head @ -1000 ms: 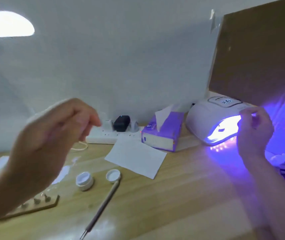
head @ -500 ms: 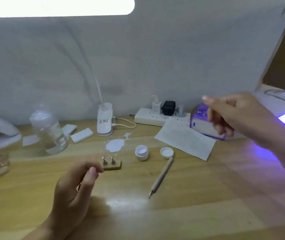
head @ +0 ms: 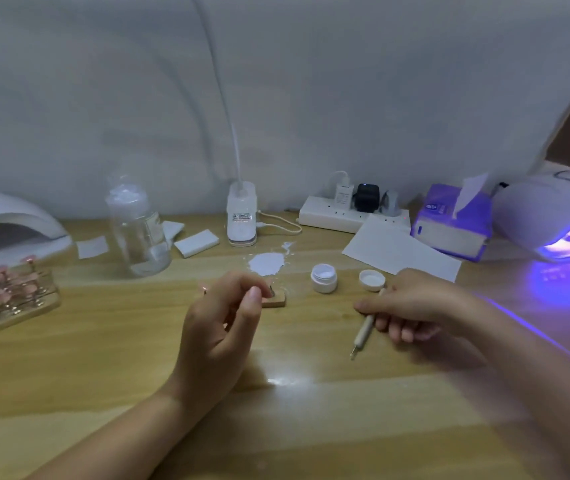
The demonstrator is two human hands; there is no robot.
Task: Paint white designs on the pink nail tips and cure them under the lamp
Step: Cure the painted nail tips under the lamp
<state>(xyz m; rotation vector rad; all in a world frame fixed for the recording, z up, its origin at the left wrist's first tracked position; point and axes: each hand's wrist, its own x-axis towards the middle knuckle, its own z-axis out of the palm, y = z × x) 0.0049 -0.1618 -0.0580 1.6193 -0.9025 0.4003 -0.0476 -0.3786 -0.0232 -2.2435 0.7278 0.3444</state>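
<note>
**A:** How far along are you?

**B:** Partway, I'd judge. Going from the left: at about nine o'clock there's an unlit lamp [head: 10, 226], and just in front of it a rack of pink nail tips [head: 3, 292] on stands. I can't tell from here how many carry white designs. My left hand [head: 217, 327] hovers near the middle of the table, fingers curled, thumb and forefinger drawn together as if pinching; whether anything is between them I can't tell. Just beyond it sits a small wooden holder [head: 275, 299] with a stand or two on it.

**A:** And the paint?

**B:** A white puddle [head: 266, 264] lies at twelve o'clock from that holder, and the open white jar [head: 324, 278] stands beside its lid [head: 372, 280]. My right hand [head: 411, 306] is closing its curled fingers round the dotting tool [head: 363, 332], whose tip rests on the wood. So I think painting is next.

**A:** Anything curing?

**B:** The lit lamp [head: 560, 220] glows violet at two o'clock, and a small dark shape shows inside, though I can't make out what. More tips look left to do.

**A:** The room?

**B:** A wooden table [head: 103, 375], a glass bottle [head: 138, 230], a power strip [head: 349, 211], a sheet of paper [head: 401, 252], a tissue box [head: 451, 223], and white cloth [head: 276, 81] hanging behind.
</note>
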